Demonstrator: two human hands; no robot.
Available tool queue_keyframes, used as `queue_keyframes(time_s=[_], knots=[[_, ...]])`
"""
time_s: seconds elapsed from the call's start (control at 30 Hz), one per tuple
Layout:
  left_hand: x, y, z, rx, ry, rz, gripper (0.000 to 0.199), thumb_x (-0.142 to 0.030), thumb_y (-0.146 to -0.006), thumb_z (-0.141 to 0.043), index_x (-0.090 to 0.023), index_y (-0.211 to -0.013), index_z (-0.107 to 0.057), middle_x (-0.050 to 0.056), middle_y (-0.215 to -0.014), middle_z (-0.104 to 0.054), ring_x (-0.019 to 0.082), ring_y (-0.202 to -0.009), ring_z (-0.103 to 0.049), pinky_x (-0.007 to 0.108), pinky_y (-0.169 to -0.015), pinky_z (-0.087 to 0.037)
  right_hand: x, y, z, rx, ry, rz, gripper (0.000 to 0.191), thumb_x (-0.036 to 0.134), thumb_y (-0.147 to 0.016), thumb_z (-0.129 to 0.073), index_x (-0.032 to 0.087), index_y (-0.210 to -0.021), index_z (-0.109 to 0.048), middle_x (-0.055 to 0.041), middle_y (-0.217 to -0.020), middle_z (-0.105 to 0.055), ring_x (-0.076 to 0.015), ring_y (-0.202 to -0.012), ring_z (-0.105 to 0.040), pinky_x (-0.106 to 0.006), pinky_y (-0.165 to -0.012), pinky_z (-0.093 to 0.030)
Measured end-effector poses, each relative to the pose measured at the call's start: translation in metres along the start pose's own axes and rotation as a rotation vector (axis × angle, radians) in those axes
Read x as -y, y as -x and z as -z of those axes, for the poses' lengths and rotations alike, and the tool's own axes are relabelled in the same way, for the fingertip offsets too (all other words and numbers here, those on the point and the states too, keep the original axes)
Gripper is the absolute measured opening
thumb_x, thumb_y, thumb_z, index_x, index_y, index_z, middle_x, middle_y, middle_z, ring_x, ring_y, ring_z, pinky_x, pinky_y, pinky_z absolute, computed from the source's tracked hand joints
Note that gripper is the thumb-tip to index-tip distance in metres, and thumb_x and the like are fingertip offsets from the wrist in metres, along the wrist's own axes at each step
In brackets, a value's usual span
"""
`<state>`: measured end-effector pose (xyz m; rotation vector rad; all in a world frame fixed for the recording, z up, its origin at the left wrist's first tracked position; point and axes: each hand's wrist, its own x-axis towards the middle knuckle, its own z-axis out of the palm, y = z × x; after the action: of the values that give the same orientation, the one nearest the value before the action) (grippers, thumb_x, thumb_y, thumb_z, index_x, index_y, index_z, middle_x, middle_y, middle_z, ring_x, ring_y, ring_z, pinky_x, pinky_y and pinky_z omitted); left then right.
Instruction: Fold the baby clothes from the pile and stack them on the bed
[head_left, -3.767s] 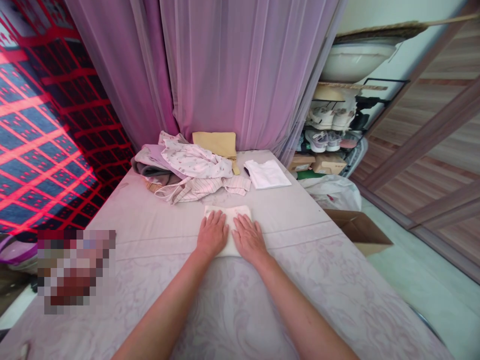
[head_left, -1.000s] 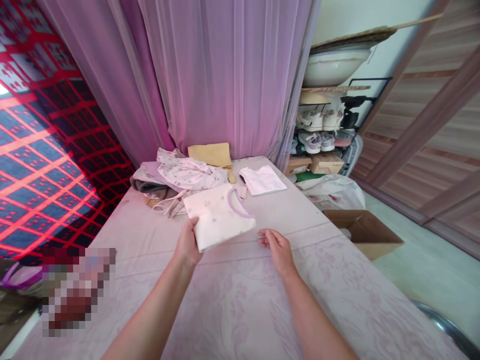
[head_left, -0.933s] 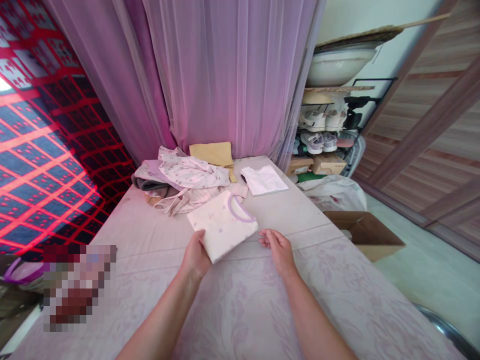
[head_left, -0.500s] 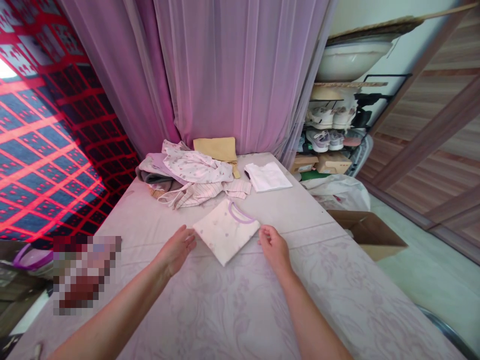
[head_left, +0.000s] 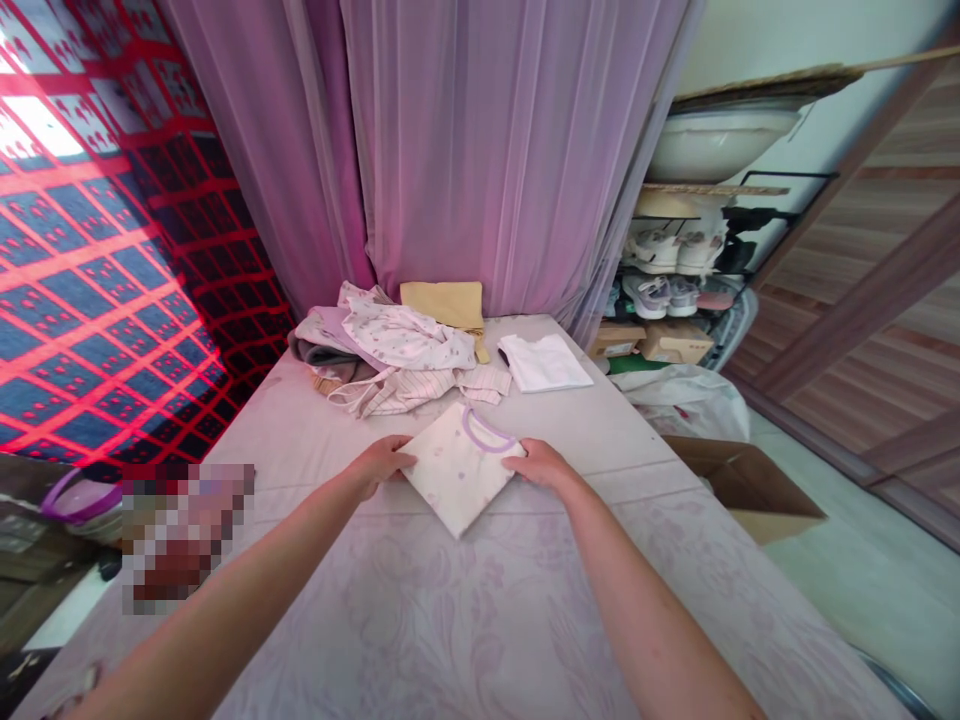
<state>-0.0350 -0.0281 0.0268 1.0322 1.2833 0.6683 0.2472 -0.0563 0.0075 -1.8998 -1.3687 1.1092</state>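
A folded white shirt point(head_left: 454, 470) with small printed spots and a lilac neckband lies on the patterned bedsheet point(head_left: 450, 620), one corner pointing toward me. My left hand point(head_left: 384, 463) pinches its left corner, thumb on top. At the opposite corner, just beside the neckband, my right hand point(head_left: 541, 463) grips the cloth the same way. The fingers under the fabric are hidden on both sides.
Behind the shirt lies a heap of loose clothes point(head_left: 405, 345), with a folded yellow cloth point(head_left: 442, 303) at its back. A folded white garment point(head_left: 547, 362) rests to the right. Beyond the bed's right edge stands an open cardboard box point(head_left: 757, 480).
Both hands have closed on the shirt's side corners, where before they were beside it with loose fingers. The view has shifted slightly, so the whole scene sits a little further right.
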Motion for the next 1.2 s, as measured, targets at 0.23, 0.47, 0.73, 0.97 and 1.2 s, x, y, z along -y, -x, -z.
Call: queue_keyframes(time_s=[0.23, 0.47, 0.73, 0.97, 1.2], knots=[[0.055, 0.043, -0.029, -0.004, 0.072, -0.092, 0.065, -0.021, -0.063, -0.069, -0.022, -0.125, -0.05, 0.008, -0.111, -0.063, 0.018, -0.089, -0.063, 0.032, -0.076, -0.05, 0.028, -0.028, 0.017, -0.152, 0.303, 0.144, 0.015, 0.029, -0.061, -0.067, 0.023, -0.075, -0.068, 0.0023, -0.062, -0.065, -0.0151, -0.057, -0.056, -0.024, -0.055, -0.037], [0.04, 0.032, -0.024, -0.244, -0.688, -0.543, 0.045, -0.029, -0.08, -0.052, -0.019, -0.124, -0.053, 0.014, -0.132, -0.048, 0.024, -0.116, -0.053, 0.041, -0.094, -0.047, 0.021, -0.004, -0.008, -0.418, 0.593, 0.304, 0.039, 0.026, -0.083, -0.049, 0.023, -0.121, -0.058, -0.0106, -0.112, -0.065, -0.0222, -0.096, -0.06, -0.031, -0.079, -0.042], [0.054, 0.001, -0.076, -0.272, -1.301, -0.693, 0.061, -0.049, -0.091, -0.038, -0.01, -0.137, -0.043, 0.018, -0.147, -0.035, 0.033, -0.137, -0.028, 0.052, -0.109, -0.029, 0.009, 0.017, -0.06, -0.192, 0.744, 0.353, 0.048, 0.036, -0.094, -0.031, 0.02, -0.137, -0.043, -0.0086, -0.152, -0.029, -0.0244, -0.14, -0.019, -0.052, -0.109, -0.018], [0.07, -0.008, -0.062, -0.245, -1.2, -0.782, 0.064, -0.056, -0.09, -0.037, -0.015, -0.138, -0.042, 0.014, -0.147, -0.038, 0.032, -0.137, -0.029, 0.05, -0.108, -0.032, -0.005, 0.009, -0.058, -0.172, 0.634, 0.386, 0.048, 0.035, -0.095, -0.028, 0.022, -0.138, -0.043, -0.008, -0.152, -0.029, -0.0228, -0.14, -0.02, -0.052, -0.109, -0.022], [0.079, 0.004, -0.033, -0.36, -0.872, -0.756, 0.048, -0.04, -0.093, -0.037, -0.016, -0.132, -0.049, 0.012, -0.141, -0.046, 0.024, -0.132, -0.04, 0.042, -0.109, -0.034, -0.055, 0.04, -0.054, -0.504, 0.342, 0.567, 0.044, 0.033, -0.092, -0.032, 0.018, -0.125, -0.056, -0.012, -0.131, -0.055, -0.0219, -0.122, -0.048, -0.041, -0.104, -0.036]])
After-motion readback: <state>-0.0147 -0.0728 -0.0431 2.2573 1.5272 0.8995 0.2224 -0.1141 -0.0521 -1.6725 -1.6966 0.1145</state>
